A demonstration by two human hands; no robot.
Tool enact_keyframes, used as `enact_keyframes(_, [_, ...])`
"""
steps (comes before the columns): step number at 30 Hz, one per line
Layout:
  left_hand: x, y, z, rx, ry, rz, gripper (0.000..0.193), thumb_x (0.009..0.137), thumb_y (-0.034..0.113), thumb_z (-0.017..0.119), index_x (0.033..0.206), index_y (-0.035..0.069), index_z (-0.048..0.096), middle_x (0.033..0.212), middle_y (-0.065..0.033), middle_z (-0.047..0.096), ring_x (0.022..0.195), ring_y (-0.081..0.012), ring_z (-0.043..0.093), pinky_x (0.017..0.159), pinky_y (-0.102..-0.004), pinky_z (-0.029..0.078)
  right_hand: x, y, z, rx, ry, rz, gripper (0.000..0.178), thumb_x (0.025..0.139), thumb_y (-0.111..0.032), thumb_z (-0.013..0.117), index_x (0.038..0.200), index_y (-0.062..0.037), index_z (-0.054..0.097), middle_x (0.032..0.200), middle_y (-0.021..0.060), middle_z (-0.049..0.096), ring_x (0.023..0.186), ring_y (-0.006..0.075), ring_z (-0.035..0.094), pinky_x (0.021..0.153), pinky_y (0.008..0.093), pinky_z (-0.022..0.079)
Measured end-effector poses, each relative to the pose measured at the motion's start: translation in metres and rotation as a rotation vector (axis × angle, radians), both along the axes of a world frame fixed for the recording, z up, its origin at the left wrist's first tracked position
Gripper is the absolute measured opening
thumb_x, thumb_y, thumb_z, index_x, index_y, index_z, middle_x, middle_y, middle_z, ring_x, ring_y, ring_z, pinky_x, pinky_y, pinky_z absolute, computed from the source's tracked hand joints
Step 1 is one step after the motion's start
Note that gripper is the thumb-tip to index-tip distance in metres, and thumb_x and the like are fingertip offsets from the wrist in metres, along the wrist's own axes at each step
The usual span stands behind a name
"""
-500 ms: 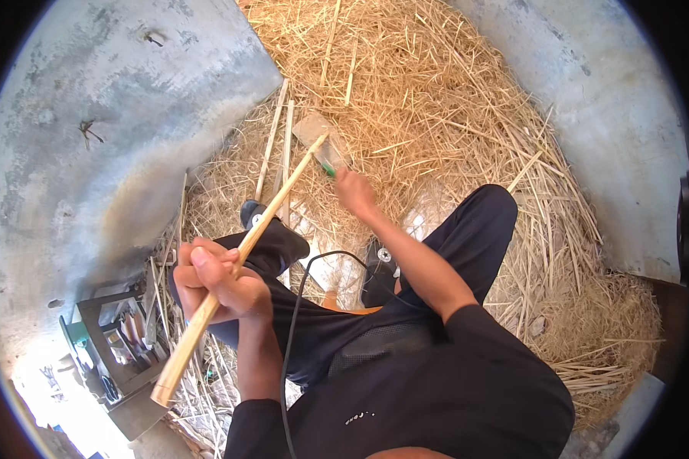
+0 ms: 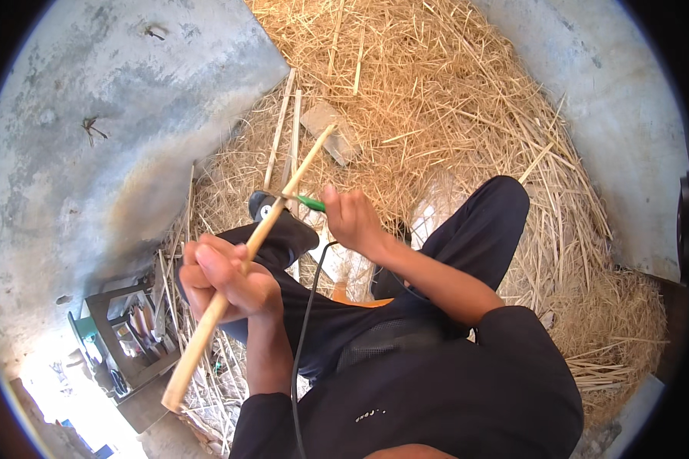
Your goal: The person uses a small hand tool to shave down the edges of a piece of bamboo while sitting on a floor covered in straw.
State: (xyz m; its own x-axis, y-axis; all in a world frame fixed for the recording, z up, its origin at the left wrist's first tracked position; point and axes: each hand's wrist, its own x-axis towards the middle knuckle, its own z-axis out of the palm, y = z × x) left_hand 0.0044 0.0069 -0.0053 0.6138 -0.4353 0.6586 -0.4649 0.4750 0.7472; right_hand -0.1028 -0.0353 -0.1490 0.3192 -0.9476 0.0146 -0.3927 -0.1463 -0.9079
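Fingers of my left hand (image 2: 226,281) are wrapped tight round a pale wooden stick (image 2: 246,252), which slants from about 7 o'clock near my elbow up to 1 o'clock over the straw. My right hand (image 2: 352,218) is closed on a green-handled tool (image 2: 308,203), its tip meeting the stick just above my knee. To work this well I judge I should hold the stick firm against my leg and stroke the tool away from my left knuckles, with short light passes. A black cable (image 2: 306,321) runs down across my lap, close to the stick's lower half, and could snag. Straw (image 2: 436,99) lies heaped from 11 to 3 o'clock, with a flat grey block (image 2: 331,131) and loose sticks (image 2: 287,130) at 12. A crate of tools (image 2: 130,336) sits at 8 o'clock.
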Motion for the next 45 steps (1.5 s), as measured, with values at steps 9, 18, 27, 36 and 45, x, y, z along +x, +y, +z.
enact_keyframes(9, [-0.007,0.003,0.004,0.083,-0.100,0.060,0.032,0.091,0.012,0.047,0.062,0.007,0.034,0.051,-0.0052,0.036,0.049,-0.0116,0.039,0.050,-0.0245,0.032,-0.006,0.003,-0.009,-0.176,0.087,-0.013,0.053,0.101,-0.026,0.025,0.059,-0.0062,0.050,0.037,0.0001,0.033,0.028,0.0150,0.034,0.025,0.0318,0.026])
enact_keyframes(18, [-0.005,0.001,-0.005,-0.050,-0.220,-0.090,0.028,0.092,0.008,0.049,0.067,0.003,0.037,0.049,-0.0102,0.045,0.046,-0.0111,0.034,0.042,-0.0239,0.028,-0.018,0.000,-0.004,-0.004,-0.011,0.010,0.060,0.102,-0.028,0.022,0.054,-0.0048,0.048,0.035,0.0000,0.032,0.028,0.0161,0.036,0.026,0.0303,0.026])
enact_keyframes(27, [-0.011,0.001,-0.001,0.021,-0.165,-0.014,0.030,0.092,0.009,0.045,0.065,0.005,0.033,0.056,-0.0069,0.039,0.051,-0.0123,0.040,0.049,-0.0240,0.034,-0.013,-0.002,-0.018,-0.244,0.106,-0.028,0.052,0.100,-0.025,0.025,0.062,-0.0001,0.050,0.042,0.0183,0.045,0.034,0.0357,0.044,0.040,0.0440,0.043])
enact_keyframes(36, [-0.006,0.002,0.000,0.014,-0.202,0.007,0.030,0.092,0.007,0.047,0.065,0.003,0.036,0.057,-0.0082,0.043,0.052,-0.0124,0.043,0.050,-0.0237,0.036,-0.020,-0.012,-0.004,-0.118,0.090,0.024,0.057,0.100,-0.025,0.023,0.057,-0.0019,0.052,0.039,0.0068,0.043,0.026,0.0218,0.034,0.030,0.0394,0.034])
enact_keyframes(45, [0.000,-0.001,0.002,-0.007,-0.206,0.081,0.030,0.092,0.008,0.049,0.065,0.004,0.037,0.055,-0.0085,0.045,0.050,-0.0124,0.042,0.048,-0.0248,0.035,-0.023,-0.023,0.005,0.043,0.171,0.040,0.054,0.098,-0.026,0.027,0.055,-0.0026,0.048,0.044,0.0122,0.047,0.038,0.0293,0.048,0.039,0.0438,0.041])
